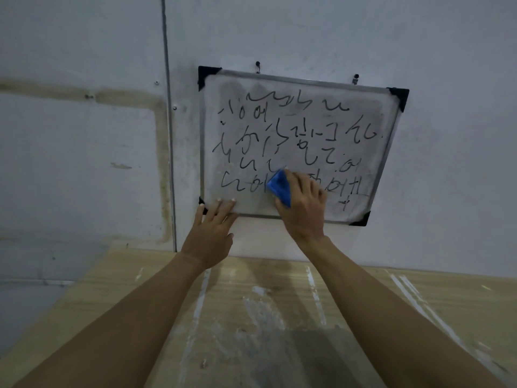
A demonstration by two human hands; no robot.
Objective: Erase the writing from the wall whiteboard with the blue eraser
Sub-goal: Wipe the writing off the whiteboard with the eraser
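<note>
Single wide-angle head-worn view, looking forward and down, near the rectangular silver-framed wall whiteboard [372,116], board slightly tilted in view, just above mid-view.

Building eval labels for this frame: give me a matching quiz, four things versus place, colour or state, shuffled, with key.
Things:
1 left hand
2 right hand
3 blue eraser
4 corner caps

States:
a black
b against the whiteboard, on the bottom row of writing
c fingers flat at the whiteboard's lower-left edge
d gripping the eraser

Pairs: 1-c, 2-d, 3-b, 4-a
</note>
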